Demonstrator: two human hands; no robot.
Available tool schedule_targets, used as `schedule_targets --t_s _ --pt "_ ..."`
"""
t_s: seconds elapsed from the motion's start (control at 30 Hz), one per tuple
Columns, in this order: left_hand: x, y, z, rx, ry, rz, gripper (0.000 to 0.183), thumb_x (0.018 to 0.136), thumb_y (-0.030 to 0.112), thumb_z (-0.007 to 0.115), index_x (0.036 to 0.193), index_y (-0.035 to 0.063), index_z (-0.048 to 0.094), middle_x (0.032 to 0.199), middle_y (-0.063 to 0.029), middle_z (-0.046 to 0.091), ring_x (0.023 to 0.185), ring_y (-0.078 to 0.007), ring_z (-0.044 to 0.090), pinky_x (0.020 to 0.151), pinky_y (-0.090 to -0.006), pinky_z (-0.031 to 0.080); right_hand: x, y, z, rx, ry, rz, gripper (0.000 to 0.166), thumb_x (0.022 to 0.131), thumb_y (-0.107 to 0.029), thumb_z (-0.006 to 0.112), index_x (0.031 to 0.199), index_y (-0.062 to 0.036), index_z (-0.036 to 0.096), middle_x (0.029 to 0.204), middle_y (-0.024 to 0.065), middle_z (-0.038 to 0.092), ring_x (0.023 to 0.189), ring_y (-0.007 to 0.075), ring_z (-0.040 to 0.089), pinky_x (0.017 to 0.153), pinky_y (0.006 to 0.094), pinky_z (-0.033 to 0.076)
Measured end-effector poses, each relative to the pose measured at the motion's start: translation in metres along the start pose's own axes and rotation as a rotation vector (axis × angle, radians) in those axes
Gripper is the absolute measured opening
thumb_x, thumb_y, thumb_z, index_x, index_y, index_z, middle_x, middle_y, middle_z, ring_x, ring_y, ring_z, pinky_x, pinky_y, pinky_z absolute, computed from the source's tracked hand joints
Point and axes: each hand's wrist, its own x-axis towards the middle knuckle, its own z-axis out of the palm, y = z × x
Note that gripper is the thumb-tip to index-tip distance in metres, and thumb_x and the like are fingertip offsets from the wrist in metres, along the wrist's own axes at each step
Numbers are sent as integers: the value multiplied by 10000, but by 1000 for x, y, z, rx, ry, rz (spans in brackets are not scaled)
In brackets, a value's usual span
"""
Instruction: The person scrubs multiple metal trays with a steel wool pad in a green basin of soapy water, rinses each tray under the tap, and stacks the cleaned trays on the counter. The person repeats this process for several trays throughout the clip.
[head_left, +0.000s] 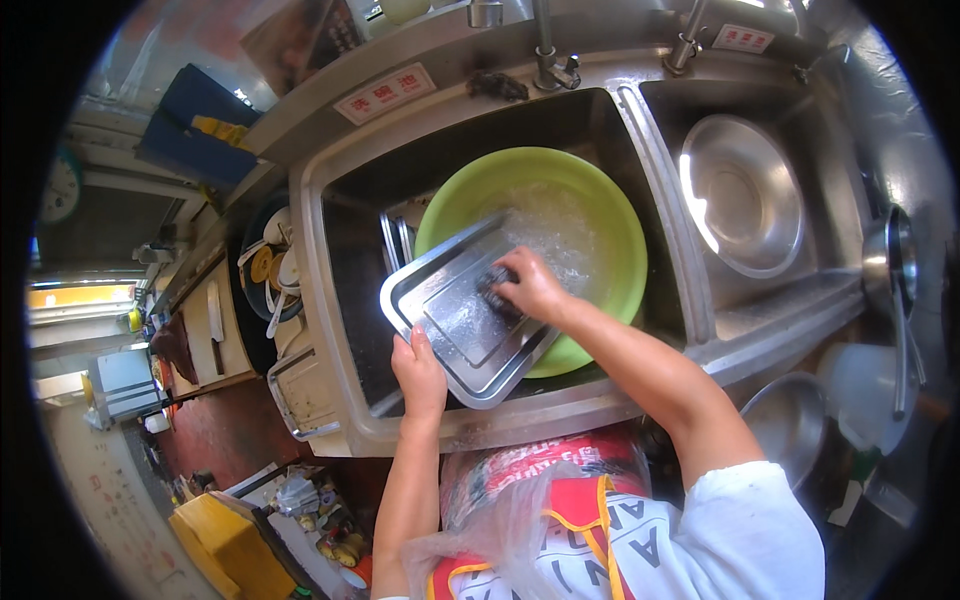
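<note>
My left hand (420, 375) grips the near left rim of a rectangular metal tray (469, 319), thumb over the edge. The tray is tilted over a green plastic basin (622, 300), its far end at the water. In my right hand (529, 285) is a dark scouring pad (497, 291), pressed on the tray's inner face. Cloudy, bubbly water (559, 232) lies in the basin, which stands in the left bowl of a steel sink (352, 322). More metal trays (397, 238) stand on edge between the basin and the sink's left wall.
In the right sink bowl lies a steel basin (742, 195). Taps (553, 71) rise behind, with a dark scourer (496, 85) beside one. Left of the sink are a tub of bowls and spoons (279, 262) and another metal tray (304, 397). Pans (889, 259) sit at the right.
</note>
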Motion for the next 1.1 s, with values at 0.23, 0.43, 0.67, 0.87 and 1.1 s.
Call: schedule_targets --t_s 0.23,0.43,0.67,0.87,1.1 --pt "-1 1 -5 -5 -43 -79 251 949 189 432 909 -43 518 767 -48 546 708 -117 464 667 -288 406 4 23 -11 -267 66 193 259 716 -178 693 958 -92 654 996 164 579 952 352 557 819 404 464" --pt "6 0 -8 -40 -112 -56 274 960 228 429 913 -24 525 809 -25 541 739 -92 441 690 -260 395 14 65 -45 -274 482 307 216 763 -111 628 967 -43 631 980 154 563 953 349 536 840 394 440" --pt "9 10 0 -45 -119 11 317 969 229 392 861 -40 520 724 -73 529 669 -139 444 645 -309 410 -7 -73 24 60 62 -278 366 794 -150 579 1152 -78 550 1222 161 489 1123 355 452 959 426 357" --pt "26 11 5 -367 45 -244 319 974 218 386 834 -31 529 772 -51 562 701 -107 481 636 -287 413 -76 -65 -12 -76 -322 -546 469 696 -217 666 1131 -118 519 1193 148 480 1101 336 455 904 445 378" --pt "27 23 5 -496 -76 -239 308 935 142 454 1187 -34 438 1116 -121 525 1026 -168 499 898 -282 383 -66 -37 -57 -54 -161 -561 391 622 -51 724 980 -117 580 974 85 580 880 288 582 725 349 493"
